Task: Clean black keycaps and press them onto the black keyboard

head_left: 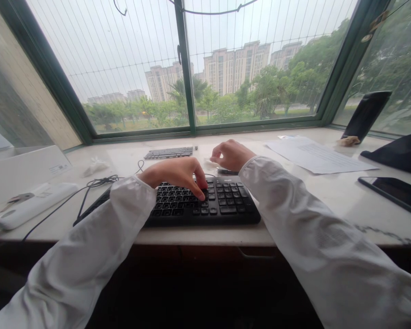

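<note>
A black keyboard (188, 218) with a number pad lies near the front edge of the white counter. My left hand (178, 173) is over it, thumb and fingers brought together on the keys just left of the number pad. Whatever is between those fingertips is too small to make out. Beyond the keyboard, my right hand (233, 154) is low over the counter with its fingers bent together. By its fingertips is a small whitish thing (208, 162), partly hidden. A thin dark object (227, 172) lies under that wrist, behind the keyboard.
Small grey key-like pieces (169, 153) lie in rows behind the keyboard. A bunched black cable (101, 181), a white power strip (37, 205) and crumpled plastic (95, 167) are at left. Paper sheets (317, 153), a phone (395, 194) and a dark upright object (366, 116) are at right.
</note>
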A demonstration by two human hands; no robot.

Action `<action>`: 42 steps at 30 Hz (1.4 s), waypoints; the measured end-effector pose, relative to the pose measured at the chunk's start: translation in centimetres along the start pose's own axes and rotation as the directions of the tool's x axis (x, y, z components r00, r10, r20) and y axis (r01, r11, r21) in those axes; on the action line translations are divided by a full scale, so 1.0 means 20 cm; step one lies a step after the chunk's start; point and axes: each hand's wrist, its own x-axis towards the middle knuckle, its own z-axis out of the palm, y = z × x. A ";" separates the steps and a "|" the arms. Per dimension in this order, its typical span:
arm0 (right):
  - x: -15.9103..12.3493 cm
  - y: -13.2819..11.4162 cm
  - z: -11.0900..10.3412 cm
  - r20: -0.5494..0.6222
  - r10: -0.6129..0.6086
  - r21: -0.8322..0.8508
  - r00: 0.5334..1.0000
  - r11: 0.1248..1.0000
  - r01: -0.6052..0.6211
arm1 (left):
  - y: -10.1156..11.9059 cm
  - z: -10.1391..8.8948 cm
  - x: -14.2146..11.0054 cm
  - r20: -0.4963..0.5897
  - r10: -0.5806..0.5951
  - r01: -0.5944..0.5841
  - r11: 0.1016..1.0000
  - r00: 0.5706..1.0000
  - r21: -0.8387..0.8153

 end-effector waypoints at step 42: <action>-0.01 -0.01 -0.01 0.058 -0.001 -0.001 0.998 1.000 0.001 | 0.01 0.02 0.01 -0.065 -0.005 0.007 0.999 0.998 0.032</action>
